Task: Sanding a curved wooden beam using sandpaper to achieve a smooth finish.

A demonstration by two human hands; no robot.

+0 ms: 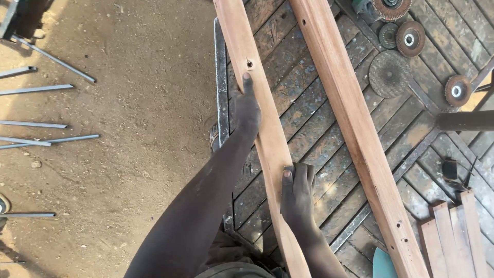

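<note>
Two long reddish wooden beams lie on a workbench (pixel 309 128) made of dark slats. My left hand (pixel 246 108) rests flat against the left side of the nearer beam (pixel 262 113), fingers stretched toward a small drilled hole. My right hand (pixel 297 193) presses a small dark pad, seemingly sandpaper, onto the same beam lower down. The second beam (pixel 355 128) lies to the right, untouched.
Several round abrasive discs (pixel 389 73) lie on the bench at the upper right. Short wooden slats (pixel 455 234) are stacked at the lower right. Metal rods (pixel 36 123) lie on the sandy ground to the left. A dark bar (pixel 465 121) juts in from the right.
</note>
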